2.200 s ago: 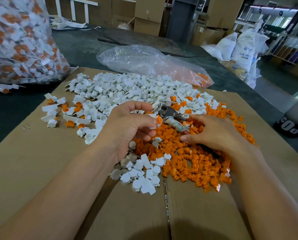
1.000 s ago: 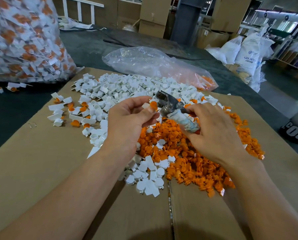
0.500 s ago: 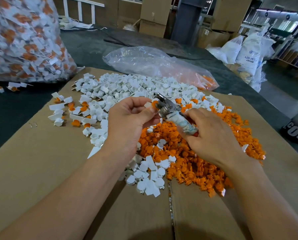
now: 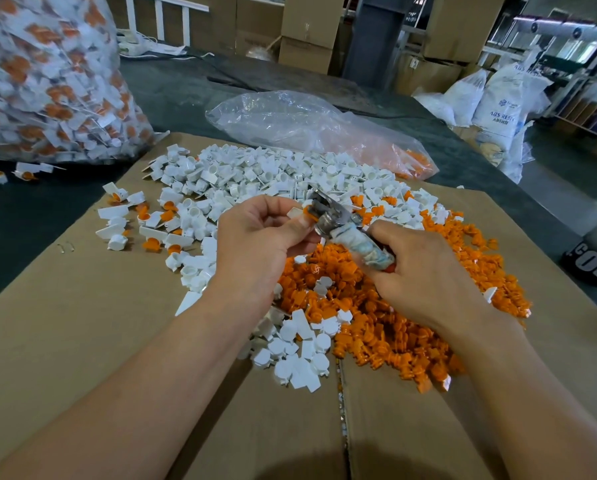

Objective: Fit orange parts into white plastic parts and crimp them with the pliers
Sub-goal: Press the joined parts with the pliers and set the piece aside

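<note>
Orange part [image 4: 308, 213] in left hand [image 4: 259, 244] pinch, pliers [image 4: 328, 217] in right hand [image 4: 425, 271] fist.

Plain white across the heap of small plastic parts [image 4: 255, 181]; bright orange across the heap of little plastic inserts [image 4: 376, 323]. Dull brown on the flat cardboard sheet [image 4: 82, 323], dark grey on the tabletop [image 4: 172, 88]. Silver head and mottled off-white handle wrapping on the metal pliers [image 4: 338, 225].

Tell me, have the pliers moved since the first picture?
Yes. The pliers lifted off the orange parts pile, nosing slightly left toward the white parts pile.
</note>
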### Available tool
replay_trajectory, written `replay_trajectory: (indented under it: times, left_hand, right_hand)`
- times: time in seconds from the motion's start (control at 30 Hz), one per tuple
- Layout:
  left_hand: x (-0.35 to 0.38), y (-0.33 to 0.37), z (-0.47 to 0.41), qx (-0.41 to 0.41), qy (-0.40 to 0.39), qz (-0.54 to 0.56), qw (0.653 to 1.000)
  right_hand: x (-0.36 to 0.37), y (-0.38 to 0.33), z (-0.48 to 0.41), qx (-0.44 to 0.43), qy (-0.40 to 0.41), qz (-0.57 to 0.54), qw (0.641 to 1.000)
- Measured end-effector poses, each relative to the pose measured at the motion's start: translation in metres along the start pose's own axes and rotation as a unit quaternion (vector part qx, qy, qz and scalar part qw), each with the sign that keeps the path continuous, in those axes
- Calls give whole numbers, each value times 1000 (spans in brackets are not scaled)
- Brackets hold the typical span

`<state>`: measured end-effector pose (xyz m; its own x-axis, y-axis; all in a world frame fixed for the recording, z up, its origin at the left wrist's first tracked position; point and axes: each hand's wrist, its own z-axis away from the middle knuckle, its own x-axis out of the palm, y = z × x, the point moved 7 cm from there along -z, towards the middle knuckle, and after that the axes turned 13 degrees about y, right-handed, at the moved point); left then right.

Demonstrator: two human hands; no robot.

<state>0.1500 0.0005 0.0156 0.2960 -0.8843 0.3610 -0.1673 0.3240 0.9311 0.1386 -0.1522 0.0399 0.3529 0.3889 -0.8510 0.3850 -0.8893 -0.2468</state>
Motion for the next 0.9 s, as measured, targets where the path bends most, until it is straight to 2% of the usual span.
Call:
replay_trajectory:
  times: [0.9]
  left_hand:
    - [-6,-7,-2,-29,42,-15,999]
  right_hand:
    - [9,-3,-2,10,-9,32,999]
